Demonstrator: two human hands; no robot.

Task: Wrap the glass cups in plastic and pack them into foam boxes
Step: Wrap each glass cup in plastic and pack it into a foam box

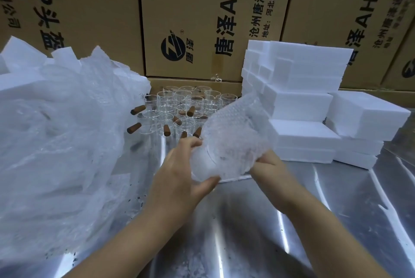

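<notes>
Glass cup, half swathed in a sheet of bubble wrap, is held in the air just above the steel table. The left hand clasps its wrapped end, thumb below and fingers curled over the top. The right hand is mostly hidden behind the sheet but appears to pinch its lower edge. Beyond the hands stands a cluster of bare glass cups with brown wooden handles. Stacks of white foam boxes sit to the right, a large clear plastic bag bulges on the left, and printed cardboard cartons form the back wall.
</notes>
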